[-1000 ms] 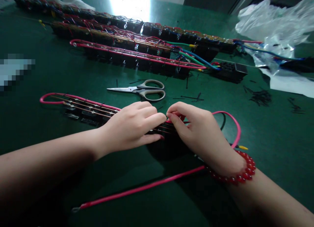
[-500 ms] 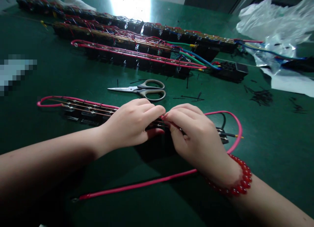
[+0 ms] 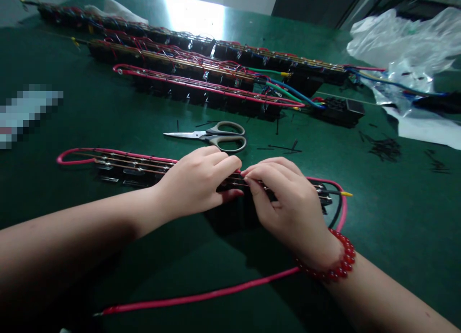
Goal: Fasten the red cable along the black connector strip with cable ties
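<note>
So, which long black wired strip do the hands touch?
The nearest black strip: the bare left hand and right hand are on it; the other strips lie beyond the grey-handled scissors.

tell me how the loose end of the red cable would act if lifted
The red cable probably flexes yet feels springy, given its wide, smooth curve. It looks slim, so it should be fairly light.

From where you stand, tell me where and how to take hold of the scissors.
Best grip the scissors by their looped handles, coming from the right and above: they lie flat on the table, handles to the right, pointed blades to the left. The left hand is close beside the near loop, so the far one looks freer.
</note>
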The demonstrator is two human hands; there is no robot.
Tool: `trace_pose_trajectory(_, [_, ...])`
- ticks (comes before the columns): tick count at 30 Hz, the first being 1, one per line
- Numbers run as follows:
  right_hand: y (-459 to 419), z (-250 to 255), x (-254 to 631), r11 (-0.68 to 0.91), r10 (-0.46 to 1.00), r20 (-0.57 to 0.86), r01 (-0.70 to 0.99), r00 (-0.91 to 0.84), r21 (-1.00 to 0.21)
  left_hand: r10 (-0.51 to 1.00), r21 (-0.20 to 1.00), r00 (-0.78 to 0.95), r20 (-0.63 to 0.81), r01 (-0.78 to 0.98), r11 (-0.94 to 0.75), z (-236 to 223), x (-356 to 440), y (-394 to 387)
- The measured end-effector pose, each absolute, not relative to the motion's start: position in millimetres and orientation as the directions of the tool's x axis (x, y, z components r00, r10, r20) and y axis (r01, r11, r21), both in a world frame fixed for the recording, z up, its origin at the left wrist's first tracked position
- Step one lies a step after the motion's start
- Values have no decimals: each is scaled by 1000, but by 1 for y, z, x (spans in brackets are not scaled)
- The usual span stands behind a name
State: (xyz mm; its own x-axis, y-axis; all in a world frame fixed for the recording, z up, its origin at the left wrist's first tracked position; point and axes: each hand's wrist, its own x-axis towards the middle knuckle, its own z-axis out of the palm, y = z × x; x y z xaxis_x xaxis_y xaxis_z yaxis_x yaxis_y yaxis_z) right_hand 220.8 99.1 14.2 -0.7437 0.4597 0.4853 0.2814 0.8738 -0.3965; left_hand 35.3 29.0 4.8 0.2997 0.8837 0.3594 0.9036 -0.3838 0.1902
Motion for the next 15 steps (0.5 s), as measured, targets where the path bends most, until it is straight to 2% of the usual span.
trace_pose_trajectory(15, [108,13,224,735,669,362,505,-649,-453,810,128,455,370,838,-530,4,34,25])
